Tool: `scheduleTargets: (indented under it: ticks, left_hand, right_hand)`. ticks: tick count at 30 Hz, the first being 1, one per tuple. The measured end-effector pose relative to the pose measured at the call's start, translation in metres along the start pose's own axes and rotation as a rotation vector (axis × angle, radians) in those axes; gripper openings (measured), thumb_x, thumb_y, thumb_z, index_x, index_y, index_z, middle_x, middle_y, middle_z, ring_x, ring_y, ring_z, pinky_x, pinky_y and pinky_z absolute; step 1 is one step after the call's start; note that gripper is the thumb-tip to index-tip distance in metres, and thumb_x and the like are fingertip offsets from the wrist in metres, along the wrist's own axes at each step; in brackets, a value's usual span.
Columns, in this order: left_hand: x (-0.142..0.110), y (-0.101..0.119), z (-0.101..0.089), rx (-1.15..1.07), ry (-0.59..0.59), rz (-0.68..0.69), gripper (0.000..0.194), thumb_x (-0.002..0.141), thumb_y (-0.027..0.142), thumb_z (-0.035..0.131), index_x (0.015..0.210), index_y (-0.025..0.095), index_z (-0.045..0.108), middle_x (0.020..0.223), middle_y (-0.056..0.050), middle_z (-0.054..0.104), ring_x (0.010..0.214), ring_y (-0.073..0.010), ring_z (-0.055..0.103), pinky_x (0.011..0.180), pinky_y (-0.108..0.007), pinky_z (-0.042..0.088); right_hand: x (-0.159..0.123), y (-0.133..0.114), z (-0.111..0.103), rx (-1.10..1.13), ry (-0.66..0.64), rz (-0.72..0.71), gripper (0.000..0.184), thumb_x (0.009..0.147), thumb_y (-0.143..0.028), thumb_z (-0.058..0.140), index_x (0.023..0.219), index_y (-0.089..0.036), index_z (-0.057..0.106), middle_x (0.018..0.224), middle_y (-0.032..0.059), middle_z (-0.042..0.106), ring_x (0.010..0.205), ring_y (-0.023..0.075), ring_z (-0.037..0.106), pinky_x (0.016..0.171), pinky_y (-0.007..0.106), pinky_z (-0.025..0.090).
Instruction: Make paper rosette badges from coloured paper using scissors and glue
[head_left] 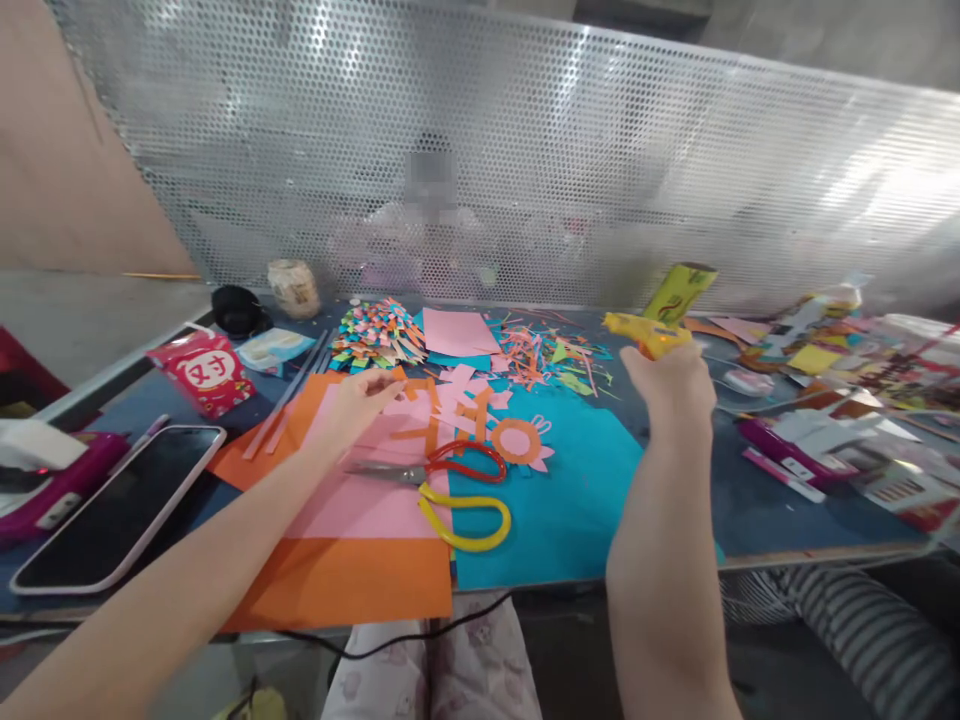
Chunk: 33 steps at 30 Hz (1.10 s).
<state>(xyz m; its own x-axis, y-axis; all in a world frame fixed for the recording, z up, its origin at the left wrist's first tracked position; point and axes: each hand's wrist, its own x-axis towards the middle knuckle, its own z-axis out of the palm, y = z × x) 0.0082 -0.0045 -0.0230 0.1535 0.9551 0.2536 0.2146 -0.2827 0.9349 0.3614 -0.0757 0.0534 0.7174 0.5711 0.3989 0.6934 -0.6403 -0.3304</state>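
My right hand [671, 380] is wrapped round a yellow hot glue gun [637, 330], raised over the right part of the table. My left hand [360, 400] reaches over the pink paper sheet [337, 505], its fingers extended and slightly apart beside small orange and pink cut strips [431, 415]. Whether the fingertips touch a strip is hard to see. Nearer to me lie open scissors [457, 500] with one red and one yellow handle loop. A round orange and pink paper piece with pointed petals [517, 442] rests on the blue sheet [570, 500].
A colourful heap of paper pieces [379, 335] and loose shreds [555, 355] lie at the back. At left are a phone [120, 515], a red snack bag [202, 370] and a jar [292, 288]. A perforated metal screen [525, 150] stands behind; a person sits beyond it.
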Motion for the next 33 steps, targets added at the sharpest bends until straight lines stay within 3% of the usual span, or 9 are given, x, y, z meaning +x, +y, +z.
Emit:
scheduleTargets:
  ticks: [2,6,9,12,33]
  left_hand:
    - [0.004,-0.006,-0.001,-0.070,0.054,-0.047,0.029,0.065,0.045,0.071,0.069,0.017,0.065,0.061,0.000,0.061,0.050,-0.0093,0.046,0.050,-0.023,0.035]
    - [0.010,-0.011,-0.005,-0.250,0.110,-0.160,0.033,0.057,0.044,0.078,0.070,0.016,0.067,0.057,0.002,0.057,0.049,-0.0075,0.044,0.048,-0.022,0.033]
    - [0.012,-0.006,-0.007,-0.349,0.168,-0.223,0.036,0.048,0.040,0.084,0.067,0.016,0.065,0.056,0.003,0.055,0.052,-0.0074,0.046,0.048,-0.021,0.033]
    - [0.012,-0.001,-0.006,-0.370,0.184,-0.241,0.037,0.047,0.039,0.084,0.065,0.015,0.063,0.055,0.003,0.054,0.054,-0.0077,0.047,0.048,-0.020,0.033]
    - [0.012,0.000,-0.007,-0.402,0.167,-0.276,0.034,0.048,0.037,0.084,0.063,0.015,0.063,0.052,0.003,0.053,0.048,-0.0057,0.045,0.044,-0.019,0.030]
  right_hand:
    - [-0.021,-0.029,-0.006,0.097,0.027,-0.079,0.062,0.076,-0.048,0.056,0.123,-0.008,0.045,0.110,0.0227,0.061,0.097,0.0342,0.061,0.073,0.041,0.047]
    - [-0.075,-0.081,0.002,0.116,0.052,-0.471,0.051,0.078,-0.040,0.055,0.116,-0.009,0.043,0.111,0.0211,0.058,0.093,0.0316,0.061,0.068,0.036,0.046]
    - [-0.104,-0.098,0.016,0.118,0.008,-0.675,0.041,0.079,-0.033,0.052,0.112,-0.010,0.043,0.106,0.0178,0.058,0.087,0.0287,0.061,0.062,0.033,0.045]
    - [-0.118,-0.103,0.025,0.114,0.004,-0.780,0.037,0.078,-0.028,0.050,0.110,-0.010,0.043,0.101,0.0163,0.057,0.084,0.0273,0.060,0.057,0.031,0.044]
    - [-0.129,-0.106,0.023,0.036,-0.043,-0.857,0.039,0.079,-0.020,0.048,0.116,-0.008,0.043,0.105,0.0184,0.058,0.085,0.0261,0.062,0.056,0.029,0.047]
